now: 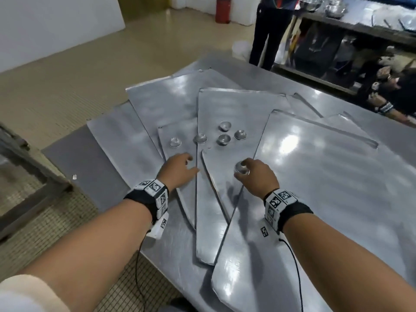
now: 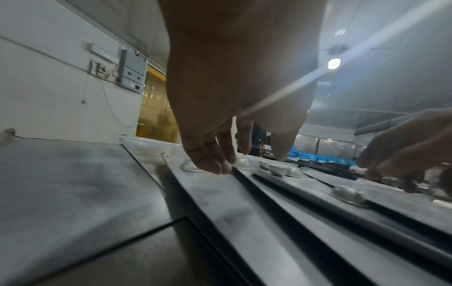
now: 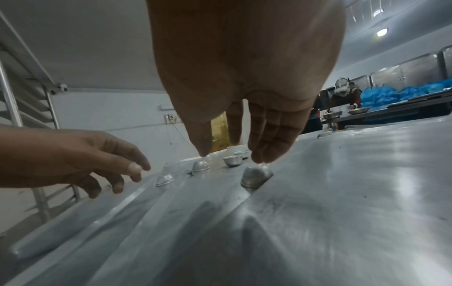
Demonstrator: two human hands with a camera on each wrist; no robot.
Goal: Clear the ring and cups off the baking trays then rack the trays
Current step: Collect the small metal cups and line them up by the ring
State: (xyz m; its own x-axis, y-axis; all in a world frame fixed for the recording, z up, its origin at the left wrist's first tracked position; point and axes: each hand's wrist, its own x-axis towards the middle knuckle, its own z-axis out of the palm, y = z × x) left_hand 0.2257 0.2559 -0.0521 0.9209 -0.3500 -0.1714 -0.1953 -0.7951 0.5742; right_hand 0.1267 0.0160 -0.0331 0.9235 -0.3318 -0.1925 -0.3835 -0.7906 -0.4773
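Steel bench (image 1: 225,61) under fanned baking trays (image 1: 315,167); right hand (image 1: 256,174), fingers loose, touches an inverted metal cup (image 1: 241,168), light, slick: pinch its sides; left hand (image 1: 180,168) relaxed, empty.

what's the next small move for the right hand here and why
Probably close the right hand round the upside-down cup under its fingertips and lift it off the tray. Its fingers hang right over the cup, not yet gripping, and five more cups sit farther back.
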